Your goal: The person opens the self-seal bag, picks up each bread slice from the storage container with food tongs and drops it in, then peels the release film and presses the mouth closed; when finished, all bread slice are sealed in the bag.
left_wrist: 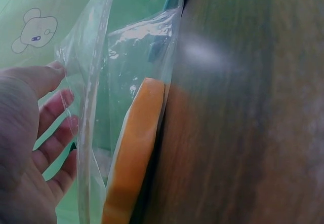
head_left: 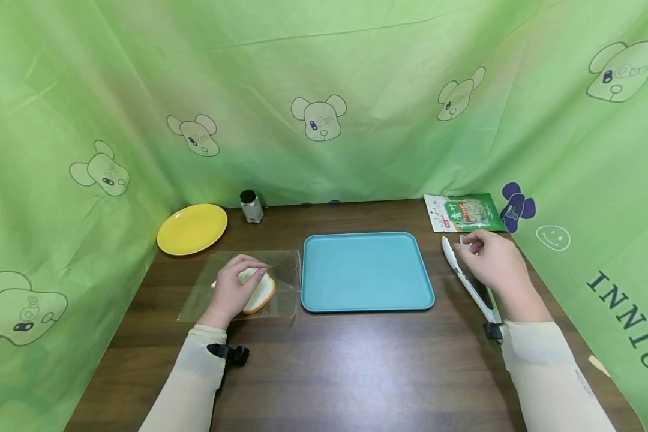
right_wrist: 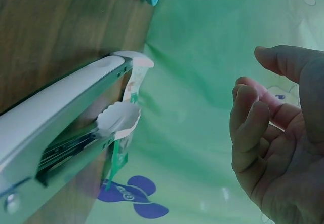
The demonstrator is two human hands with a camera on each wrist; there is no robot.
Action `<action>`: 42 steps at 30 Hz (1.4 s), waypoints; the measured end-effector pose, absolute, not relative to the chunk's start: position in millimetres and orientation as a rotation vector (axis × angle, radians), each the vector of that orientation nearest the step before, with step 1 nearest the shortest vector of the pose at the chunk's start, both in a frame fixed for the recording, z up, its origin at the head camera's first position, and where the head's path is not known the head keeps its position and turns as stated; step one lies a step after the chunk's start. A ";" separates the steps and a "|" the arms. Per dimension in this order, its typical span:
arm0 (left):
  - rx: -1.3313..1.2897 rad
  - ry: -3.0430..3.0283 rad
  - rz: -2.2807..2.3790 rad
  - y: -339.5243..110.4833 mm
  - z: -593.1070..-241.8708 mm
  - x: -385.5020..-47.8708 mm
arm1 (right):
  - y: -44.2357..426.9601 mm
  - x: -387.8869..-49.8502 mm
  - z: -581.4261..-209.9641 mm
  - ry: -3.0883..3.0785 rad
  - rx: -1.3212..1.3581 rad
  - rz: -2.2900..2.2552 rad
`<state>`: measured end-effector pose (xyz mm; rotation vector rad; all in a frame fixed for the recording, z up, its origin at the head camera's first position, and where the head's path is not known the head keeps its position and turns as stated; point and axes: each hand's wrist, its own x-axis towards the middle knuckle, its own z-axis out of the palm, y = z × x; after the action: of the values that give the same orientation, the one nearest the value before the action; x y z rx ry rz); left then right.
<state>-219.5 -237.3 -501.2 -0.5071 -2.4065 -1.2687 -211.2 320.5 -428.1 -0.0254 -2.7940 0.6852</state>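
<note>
A slice of bread (head_left: 261, 295), orange-brown along its crust (left_wrist: 134, 153), lies in a clear plastic bag (head_left: 286, 270) left of the tray. My left hand (head_left: 236, 285) is over the bag and covers part of the bread. Its thumb and fingers are apart; in the left wrist view the fingertips (left_wrist: 63, 98) meet the bag's raised film. Whether they press it I cannot tell. Above a pair of white-tipped tongs (head_left: 467, 288) is my right hand (head_left: 494, 261), fingers loosely bent and holding nothing. The right wrist view shows a gap between this hand (right_wrist: 278, 148) and the tongs (right_wrist: 61, 112).
A blue tray (head_left: 367, 273) occupies the middle of the wooden table (head_left: 356, 372). A yellow plate (head_left: 191, 229) and a black-capped jar (head_left: 251, 207) stand at the back left. At the back right is a green-and-white packet (head_left: 464, 213). Green printed cloth (head_left: 378, 162) hangs behind.
</note>
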 end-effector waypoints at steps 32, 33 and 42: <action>-0.567 -2.620 -1.054 -234.0 -501.6 -221.8 | 260.6 -235.2 -430.0 -2.848 0.246 0.737; -0.569 -2.624 -1.049 -233.8 -501.2 -221.6 | 259.0 -235.7 -429.5 -2.846 0.251 0.738; -0.591 -2.663 -1.008 -231.8 -501.3 -222.9 | 242.9 -238.9 -430.0 -2.855 0.290 0.755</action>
<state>-222.9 -231.8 -501.3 -0.5909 -2.6628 -1.0082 -238.9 242.9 -430.0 0.2896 -2.8546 0.7551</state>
